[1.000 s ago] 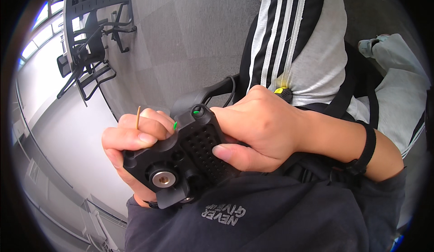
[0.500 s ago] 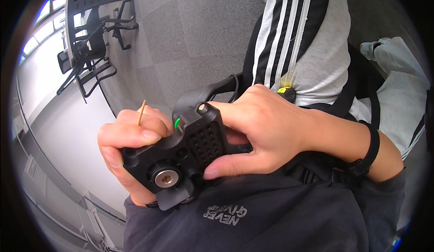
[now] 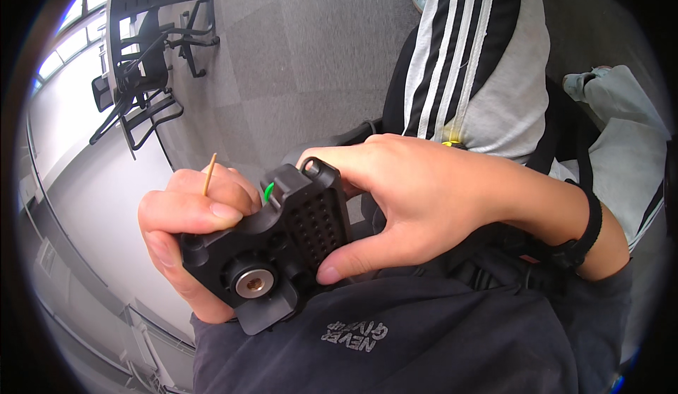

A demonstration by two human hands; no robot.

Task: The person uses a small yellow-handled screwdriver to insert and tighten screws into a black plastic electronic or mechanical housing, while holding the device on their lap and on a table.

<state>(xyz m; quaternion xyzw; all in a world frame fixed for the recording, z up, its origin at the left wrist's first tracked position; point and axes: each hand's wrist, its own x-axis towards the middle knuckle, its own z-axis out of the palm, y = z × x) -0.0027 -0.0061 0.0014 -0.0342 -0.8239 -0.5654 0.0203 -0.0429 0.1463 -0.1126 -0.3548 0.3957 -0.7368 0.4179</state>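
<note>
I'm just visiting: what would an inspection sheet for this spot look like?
Surface: no worktop seen; grey floor beyond the hands.
Job's things: black device with a round metal insert and green piece; thin wooden stick.
Clutter: yellow item by the thigh, mostly hidden.
Hands: left hand holds stick and device's left side; right hand grips its right end, thumb by the dotted panel.
Cables: nothing seen clearly.
Surroundings: dark chairs, pale wall.

This looks like an office or a training room: grey carpet tiles (image 3: 275, 62) cover the floor, a black office chair (image 3: 145, 58) stands by a dark-framed table (image 3: 166, 0), and bright windows (image 3: 72, 49) adjoin a white wall (image 3: 116, 182).
</note>
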